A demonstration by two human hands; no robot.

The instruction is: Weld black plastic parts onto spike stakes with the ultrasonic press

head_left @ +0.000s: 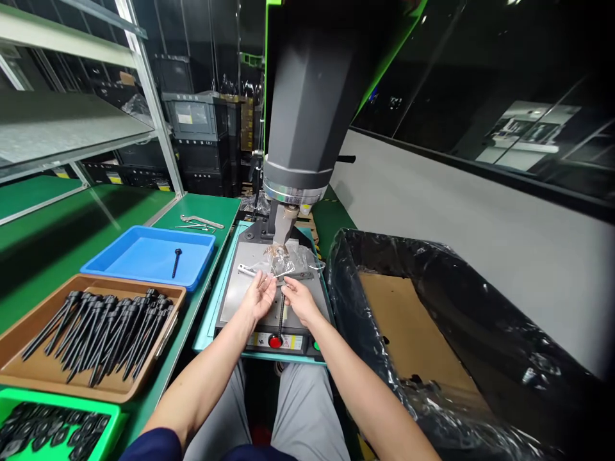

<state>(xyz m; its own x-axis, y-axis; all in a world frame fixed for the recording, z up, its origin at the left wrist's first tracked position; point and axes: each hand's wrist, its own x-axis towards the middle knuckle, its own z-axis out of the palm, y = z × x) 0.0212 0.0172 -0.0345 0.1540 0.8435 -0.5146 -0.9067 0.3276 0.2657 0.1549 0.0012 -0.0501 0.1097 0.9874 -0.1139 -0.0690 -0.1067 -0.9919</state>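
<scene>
On the metal plate (240, 291) of the press, straight ahead, a black rod (280, 320) lies lengthwise, its near end pointing at the red button (275, 342) and its far end reaching up between the two hands. The right hand (298, 301) is just to the right of the rod, with thumb and fingers closed on its far end. The left hand (259, 298) is just to the left of the rod, palm turned inward and loosely open, its fingertips touching the near edge of a clear plastic bag (291, 259). The bag lies crumpled just beyond both hands, under the metal tip (284, 224) of the press head (307, 96).

To the left, a blue tray (139, 253) holds a single rod (177, 262). Nearer, a brown tray (33, 368) is filled with many such rods (100, 330), and a green tray (108, 429) at the near left corner holds small black parts. To the right stands a cardboard box (408, 320) lined with black plastic.
</scene>
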